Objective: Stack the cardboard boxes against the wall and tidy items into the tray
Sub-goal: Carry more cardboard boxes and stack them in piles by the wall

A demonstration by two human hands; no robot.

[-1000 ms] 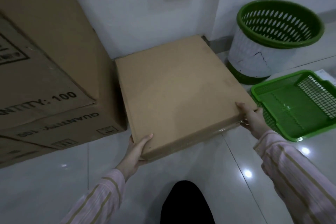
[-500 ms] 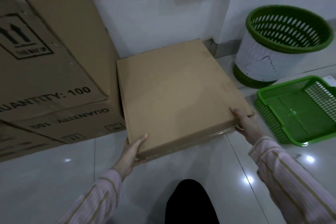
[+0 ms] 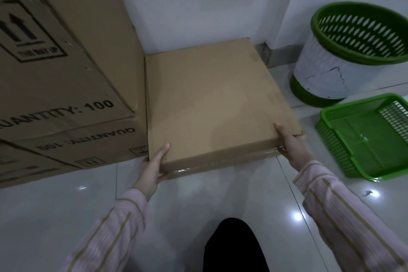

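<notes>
Both hands hold the flat cardboard box (image 3: 212, 104) at its near corners: left hand (image 3: 152, 165) and right hand (image 3: 291, 143), thumbs on top, other fingers underneath. It lies beside the big carton stack (image 3: 66, 73).

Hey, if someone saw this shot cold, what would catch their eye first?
The flat cardboard box fills the centre, gripped at its near corners by the left hand and right hand. To its left, big stacked cartons printed QUANTITY: 100 stand by the wall. On the right, a bright green tray and a green-rimmed wastebasket sit on the pale floor.
</notes>
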